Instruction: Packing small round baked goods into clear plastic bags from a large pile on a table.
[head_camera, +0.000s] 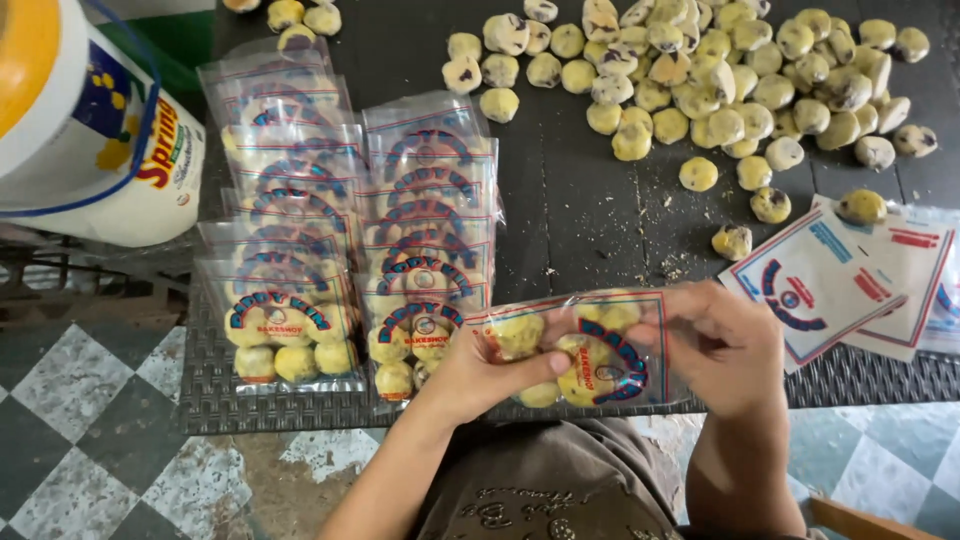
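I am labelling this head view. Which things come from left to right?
White tub → stacked filled bags → left hand → held bag → right hand → empty bags

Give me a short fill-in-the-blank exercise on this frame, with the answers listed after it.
1. Both hands, left hand and right hand, hold one clear ____ of cookies.
2. The filled packs lie in ____ overlapping rows on the table.
3. The loose cookies lie at the table's ____ side, away from the person.
4. The empty printed bags lie on the person's ____ side.

Missing words: bag; two; far; right
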